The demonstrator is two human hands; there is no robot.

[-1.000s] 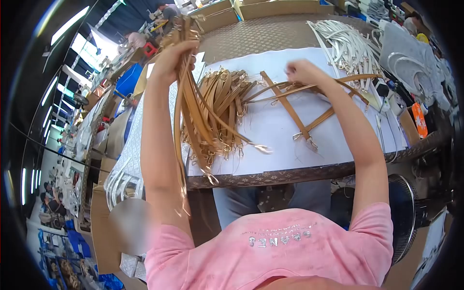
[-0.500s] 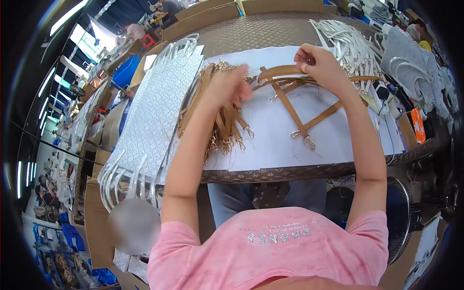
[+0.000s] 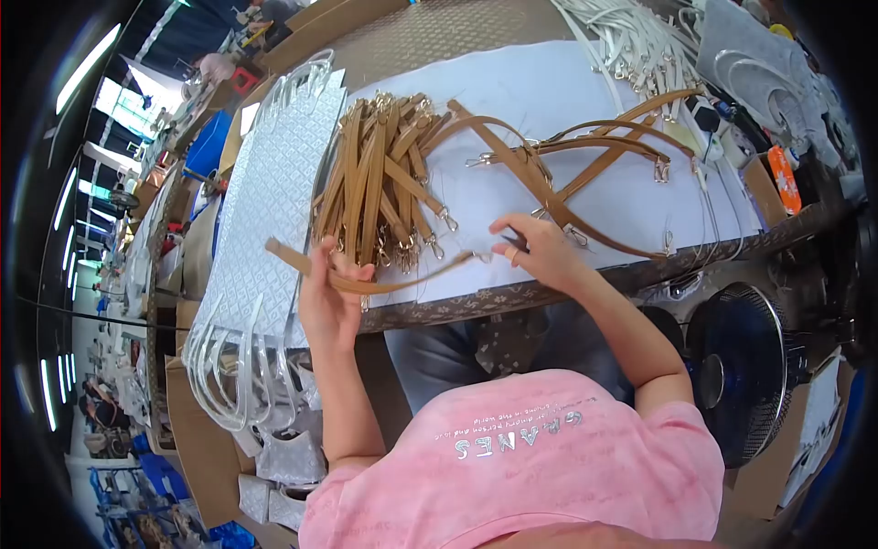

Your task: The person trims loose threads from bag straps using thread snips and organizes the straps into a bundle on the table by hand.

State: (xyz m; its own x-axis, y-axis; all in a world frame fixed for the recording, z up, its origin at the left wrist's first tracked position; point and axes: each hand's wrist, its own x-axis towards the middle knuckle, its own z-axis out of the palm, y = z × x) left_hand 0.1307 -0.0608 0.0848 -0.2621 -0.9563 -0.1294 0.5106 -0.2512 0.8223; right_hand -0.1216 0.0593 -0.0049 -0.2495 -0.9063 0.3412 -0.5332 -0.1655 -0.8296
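A brown strap (image 3: 402, 285) is pinched in my left hand (image 3: 331, 297) at the table's front edge. One end of it sticks up past the fingers; the rest curves right to a metal clasp (image 3: 482, 257). My right hand (image 3: 544, 254) is closed around a small dark tool (image 3: 514, 240), mostly hidden by the fingers, its fingertips close to the clasp. Behind my left hand lies a thick pile of brown straps (image 3: 375, 174) with metal clasps. More brown straps (image 3: 572, 151) lie crossed on the white sheet (image 3: 512, 82), beyond my right hand.
To the left lie silvery patterned panels (image 3: 274, 174) with clear handles (image 3: 242, 366) hanging over the edge. White straps (image 3: 640, 46) are heaped at the back right. An orange object (image 3: 784, 180) stands at the right edge. A fan (image 3: 745, 375) is below right.
Both hands have come back toward the table's front edge, with a strap now stretched between my left hand and my right fingertips. The loose straps on the right lie in a different arrangement.
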